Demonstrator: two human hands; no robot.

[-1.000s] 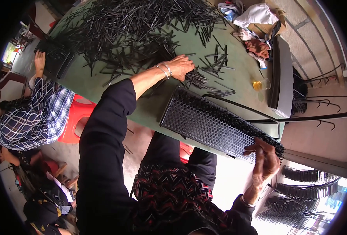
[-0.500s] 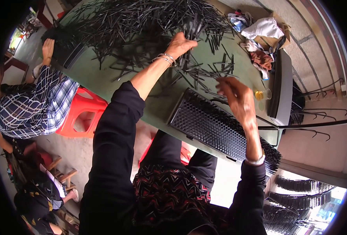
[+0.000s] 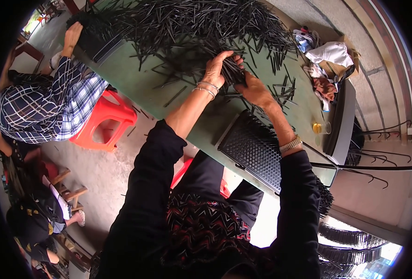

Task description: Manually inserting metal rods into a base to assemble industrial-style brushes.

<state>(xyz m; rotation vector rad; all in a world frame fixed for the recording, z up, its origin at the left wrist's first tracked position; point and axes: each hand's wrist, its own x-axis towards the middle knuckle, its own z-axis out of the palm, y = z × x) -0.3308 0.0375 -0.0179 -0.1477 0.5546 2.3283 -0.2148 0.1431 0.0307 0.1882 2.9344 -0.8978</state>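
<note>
A bunch of thin black sticks (image 3: 232, 72) is held over the green table (image 3: 138, 83), in front of a large heap of similar sticks (image 3: 192, 21). My left hand (image 3: 215, 69) wraps round the bunch from its left side. At its right end, my right hand (image 3: 257, 92) has its fingers closed against the same bunch; some fingertips are hidden. Nearer to me lies a black rack full of small holes (image 3: 252, 146), partly covered by my right forearm. Black sticks stand up along its far side.
A co-worker's hand (image 3: 72, 35) rests by another black rack (image 3: 107, 49) on the far left. Right of me are a small cup with yellow content (image 3: 321, 127), a box of rags (image 3: 331, 53) and metal hooks (image 3: 378, 158). A red stool (image 3: 106, 125) stands at left.
My right hand has moved up and left from above the rack to the bunch. The left hand has drawn the sticks from the heap. The whole view has shifted slightly.
</note>
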